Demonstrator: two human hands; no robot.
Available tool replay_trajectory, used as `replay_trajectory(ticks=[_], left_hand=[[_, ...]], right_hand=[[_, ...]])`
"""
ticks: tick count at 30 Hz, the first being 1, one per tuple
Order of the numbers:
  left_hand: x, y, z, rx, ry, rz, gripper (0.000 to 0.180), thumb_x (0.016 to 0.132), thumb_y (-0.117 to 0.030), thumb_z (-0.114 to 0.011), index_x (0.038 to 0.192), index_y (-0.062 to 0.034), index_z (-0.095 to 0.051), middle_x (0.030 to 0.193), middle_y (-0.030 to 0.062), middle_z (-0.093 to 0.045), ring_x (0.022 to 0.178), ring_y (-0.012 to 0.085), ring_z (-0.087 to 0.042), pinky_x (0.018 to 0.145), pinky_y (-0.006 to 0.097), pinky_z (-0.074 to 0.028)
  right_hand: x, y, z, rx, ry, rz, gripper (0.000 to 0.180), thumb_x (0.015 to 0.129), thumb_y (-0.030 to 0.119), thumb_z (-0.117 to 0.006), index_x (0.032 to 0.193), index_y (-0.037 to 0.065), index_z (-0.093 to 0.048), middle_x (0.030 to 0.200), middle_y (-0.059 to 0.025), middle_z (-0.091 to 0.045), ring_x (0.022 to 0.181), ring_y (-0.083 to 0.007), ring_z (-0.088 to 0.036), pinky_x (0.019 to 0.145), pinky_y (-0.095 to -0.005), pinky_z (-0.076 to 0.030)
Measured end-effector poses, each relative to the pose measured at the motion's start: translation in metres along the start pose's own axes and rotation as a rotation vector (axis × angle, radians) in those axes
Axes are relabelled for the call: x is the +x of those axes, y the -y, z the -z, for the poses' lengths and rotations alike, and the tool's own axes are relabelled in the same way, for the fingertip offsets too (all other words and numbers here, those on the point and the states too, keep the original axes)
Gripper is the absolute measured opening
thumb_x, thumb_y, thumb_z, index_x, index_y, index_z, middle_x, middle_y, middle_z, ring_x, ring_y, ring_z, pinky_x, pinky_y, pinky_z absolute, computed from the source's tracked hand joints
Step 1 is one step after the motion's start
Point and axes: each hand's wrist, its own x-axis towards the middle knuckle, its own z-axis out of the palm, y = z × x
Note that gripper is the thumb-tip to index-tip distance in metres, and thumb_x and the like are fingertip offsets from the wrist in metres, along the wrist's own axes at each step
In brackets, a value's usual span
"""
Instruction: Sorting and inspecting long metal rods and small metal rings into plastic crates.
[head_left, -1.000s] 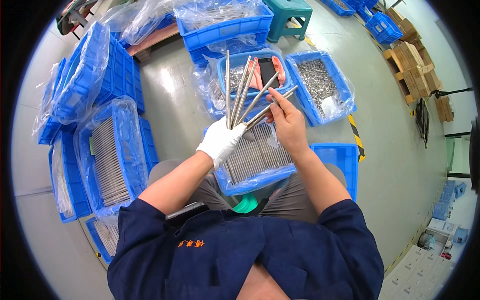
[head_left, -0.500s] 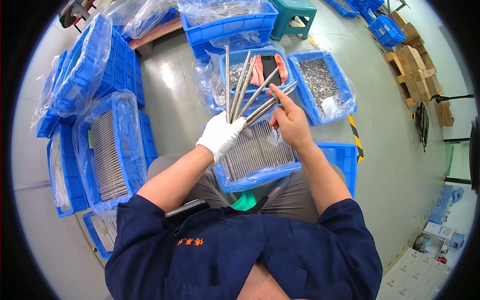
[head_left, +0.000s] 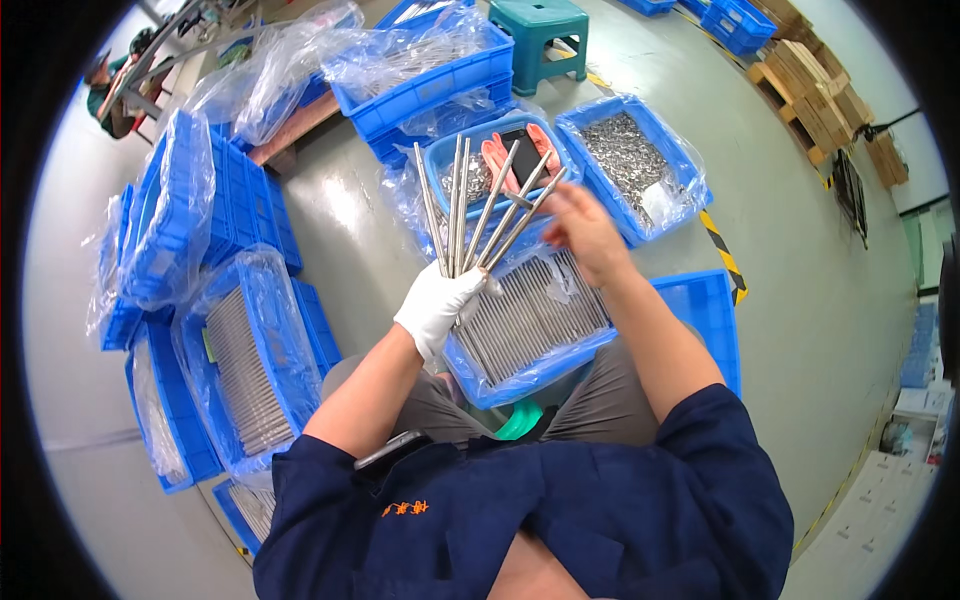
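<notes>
My left hand (head_left: 440, 308), in a white glove, is closed round the lower ends of several slim metal rods (head_left: 458, 205), which fan out upward and away from me. My bare right hand (head_left: 592, 238) is beside the rightmost rods, its fingers smeared by motion near their upper ends. A short dark piece (head_left: 518, 201) lies across those rods close to the fingertips; what it is, and whether the fingers hold it, is unclear. Below the hands, a plastic-lined blue bin (head_left: 510, 392) holds rows of similar rods (head_left: 530, 318).
Ahead stands a blue basin (head_left: 436, 160) with small metal parts, pink gloves (head_left: 545, 143) and a black phone (head_left: 524, 156). Right of it is a bin (head_left: 672, 215) of small metal pieces. Rod-filled bins (head_left: 290, 350) stand left. A green stool (head_left: 540, 30) and a distant person (head_left: 108, 95) are beyond.
The view has shifted. The fanned rods are spread differently, and my right hand has gone from an outstretched index finger at a rod tip to a blurred pose beside the rods.
</notes>
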Motion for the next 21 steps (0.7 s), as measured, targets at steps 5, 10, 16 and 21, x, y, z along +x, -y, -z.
replay_trajectory(ticks=[5,10,16,21], left_hand=[[0.001,0.006,-0.004,-0.112,-0.013,0.022,0.018,0.079,-0.022,-0.055,0.087,-0.0058,-0.051,0.066,0.0034,-0.055,0.036,0.0048,-0.034,0.033,0.018,-0.026],[0.002,0.006,-0.002,-0.051,0.015,0.079,0.022,0.079,-0.021,-0.056,0.092,-0.0055,-0.049,0.076,0.0073,-0.057,0.047,0.0075,-0.045,0.04,0.019,-0.036],[-0.005,0.001,-0.007,-0.202,0.179,0.029,0.037,0.076,-0.027,-0.06,0.101,-0.0026,-0.047,0.095,0.0142,-0.056,0.067,0.0129,-0.056,0.055,0.025,-0.047],[-0.007,0.002,-0.007,-0.284,0.22,0.039,0.041,0.076,-0.029,-0.059,0.104,-0.0017,-0.046,0.099,0.014,-0.055,0.064,0.0126,-0.052,0.053,0.025,-0.045]], right_hand=[[-0.005,-0.003,-0.01,0.291,0.248,-0.213,0.019,0.086,0.02,-0.045,0.099,0.008,-0.05,0.086,-0.0048,-0.059,0.064,-0.0092,-0.055,0.055,-0.0204,-0.043],[-0.006,-0.006,-0.01,0.263,0.264,-0.225,0.017,0.085,0.019,-0.048,0.096,0.007,-0.052,0.085,-0.0046,-0.059,0.065,-0.0086,-0.054,0.057,-0.0206,-0.044],[-0.004,-0.01,-0.01,0.208,0.249,-0.232,0.013,0.083,0.019,-0.051,0.089,0.008,-0.054,0.08,-0.0026,-0.059,0.063,-0.0074,-0.053,0.058,-0.0196,-0.044],[-0.006,-0.016,-0.015,0.186,0.285,-0.289,0.014,0.082,0.021,-0.052,0.089,0.008,-0.054,0.078,-0.001,-0.057,0.067,-0.0073,-0.053,0.06,-0.0198,-0.043]])
